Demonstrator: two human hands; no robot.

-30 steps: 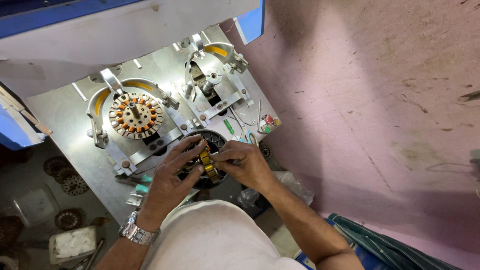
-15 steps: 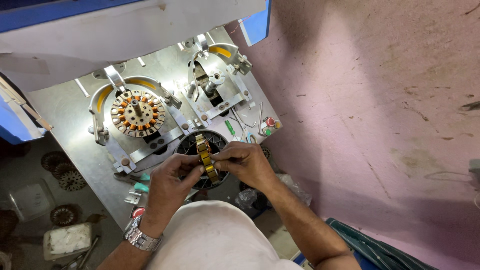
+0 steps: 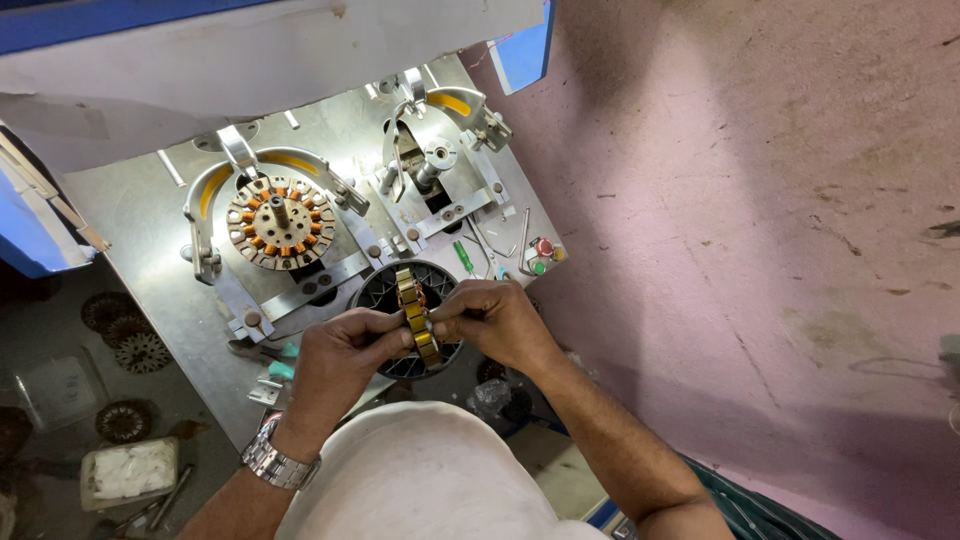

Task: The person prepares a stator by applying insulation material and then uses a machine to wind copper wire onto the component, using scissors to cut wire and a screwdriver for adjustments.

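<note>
Holding a round wound stator (image 3: pixel 418 318) on edge between both hands, I have it hanging just above a black ribbed ring (image 3: pixel 385 290) at the near edge of the metal work plate (image 3: pixel 140 215). My left hand (image 3: pixel 335 362) pinches its lower rim with thumb and fingers closed on it, a steel watch (image 3: pixel 277 462) on that wrist. My right hand (image 3: pixel 500 322) grips the opposite side, fingertips curled tight onto the stack, so neither hand is open at all. Seen edge-on, the stator shows brass-yellow laminations with a glint of copper winding.

On the plate, to the left, a second stator (image 3: pixel 279 221) lies flat on a spindle, copper coils facing up, ringed by a curved guard with a yellow strip. To the right stands an empty spindle fixture (image 3: pixel 432 170) with another yellow-striped guard. Small red and green buttons (image 3: pixel 541 255) sit at the plate's right corner, beside a green-handled screwdriver (image 3: pixel 464 257).

A blue panel (image 3: pixel 521 50) juts at the top right, and another blue edge shows at far left. Right of the plate is a broad pink wall (image 3: pixel 760 200), scuffed, leaving wide room on that side. Left and below, the dim floor holds several spare stators (image 3: pixel 125 325) and a white box (image 3: pixel 128 470), so that side is crowded.
</note>
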